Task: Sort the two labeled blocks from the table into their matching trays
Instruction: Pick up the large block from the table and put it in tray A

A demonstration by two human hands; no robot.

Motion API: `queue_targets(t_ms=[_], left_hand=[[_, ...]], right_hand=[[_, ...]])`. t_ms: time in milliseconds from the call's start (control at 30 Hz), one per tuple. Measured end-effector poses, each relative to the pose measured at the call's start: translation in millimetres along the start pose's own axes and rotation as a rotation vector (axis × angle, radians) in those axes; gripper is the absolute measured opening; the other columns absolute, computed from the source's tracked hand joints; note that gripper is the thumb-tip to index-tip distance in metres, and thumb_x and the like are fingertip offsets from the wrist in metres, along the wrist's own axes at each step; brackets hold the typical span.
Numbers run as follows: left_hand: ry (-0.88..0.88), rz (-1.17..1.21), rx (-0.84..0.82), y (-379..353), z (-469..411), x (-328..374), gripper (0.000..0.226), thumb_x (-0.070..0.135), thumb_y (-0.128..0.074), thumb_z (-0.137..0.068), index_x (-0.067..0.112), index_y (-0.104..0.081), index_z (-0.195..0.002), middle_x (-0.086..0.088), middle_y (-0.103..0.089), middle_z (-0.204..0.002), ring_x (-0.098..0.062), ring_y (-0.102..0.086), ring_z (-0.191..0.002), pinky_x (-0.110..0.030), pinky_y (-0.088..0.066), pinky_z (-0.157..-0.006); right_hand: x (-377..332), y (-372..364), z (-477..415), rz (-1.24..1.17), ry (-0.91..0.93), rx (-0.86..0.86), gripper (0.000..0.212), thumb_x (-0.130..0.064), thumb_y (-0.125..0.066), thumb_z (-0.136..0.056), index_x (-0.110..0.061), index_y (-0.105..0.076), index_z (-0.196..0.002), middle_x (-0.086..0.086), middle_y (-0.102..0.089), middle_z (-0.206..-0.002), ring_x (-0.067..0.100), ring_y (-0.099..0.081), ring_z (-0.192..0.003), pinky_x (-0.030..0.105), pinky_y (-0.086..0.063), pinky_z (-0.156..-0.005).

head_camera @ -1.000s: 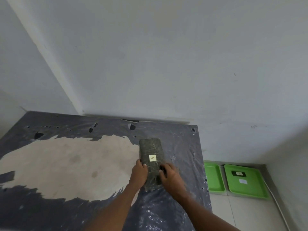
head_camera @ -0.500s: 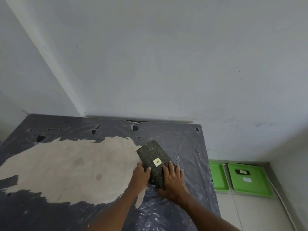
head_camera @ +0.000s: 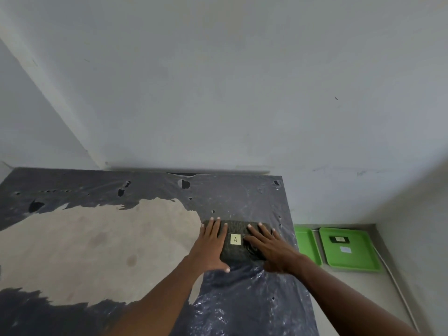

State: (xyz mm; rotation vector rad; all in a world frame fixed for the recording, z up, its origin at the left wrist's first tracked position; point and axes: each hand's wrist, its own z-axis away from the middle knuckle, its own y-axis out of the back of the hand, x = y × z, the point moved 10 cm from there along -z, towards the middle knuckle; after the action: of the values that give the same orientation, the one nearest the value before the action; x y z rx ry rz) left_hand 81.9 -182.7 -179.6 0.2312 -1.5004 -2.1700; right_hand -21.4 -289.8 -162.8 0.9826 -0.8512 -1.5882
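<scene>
Head view: both hands flat on block A (head_camera: 234,238).

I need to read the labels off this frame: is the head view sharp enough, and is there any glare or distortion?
Head view: the A label on the block between the left hand and right hand reads clearly; the labels in the right green tray are too small and soft; plastic sheeting glares near the bottom; wide-angle bending shows at the edges.
</scene>
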Motion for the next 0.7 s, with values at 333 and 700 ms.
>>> queue_targets(t_ms=[333,700], left_hand=[[-0.143,-0.041,0.159,26.7,-24.8,7.0,0.105,0.068,-0.07,-0.057,0.015,-0.033,-0.141,-0.005,-0.045,-0.136,-0.027,-0.046,-0.122,-0.045,-0.039,-0.105],[-0.079,-0.06,0.227,35.8,-27.7,42.6,0.114,0.073,-0.064,-0.05,0.012,-0.033,-0.141,-0.005,-0.041,-0.135,-0.027,-0.042,-0.124,-0.044,-0.037,-0.108]], right_hand=[[7.4,-1.4,-0.7,-0.263,-0.241,0.184,0.096,-0.035,-0.066,-0.081,-0.024,-0.001,-0.152,0.006,0.01,-0.163,0.027,0.017,-0.147,0.054,0.001,-0.12],[48.2,8.2,34.6,-0.206,-0.156,0.23,0.105,-0.05,-0.068,-0.081,-0.019,0.002,-0.153,0.007,0.01,-0.163,0.023,0.014,-0.148,0.047,0.002,-0.123]])
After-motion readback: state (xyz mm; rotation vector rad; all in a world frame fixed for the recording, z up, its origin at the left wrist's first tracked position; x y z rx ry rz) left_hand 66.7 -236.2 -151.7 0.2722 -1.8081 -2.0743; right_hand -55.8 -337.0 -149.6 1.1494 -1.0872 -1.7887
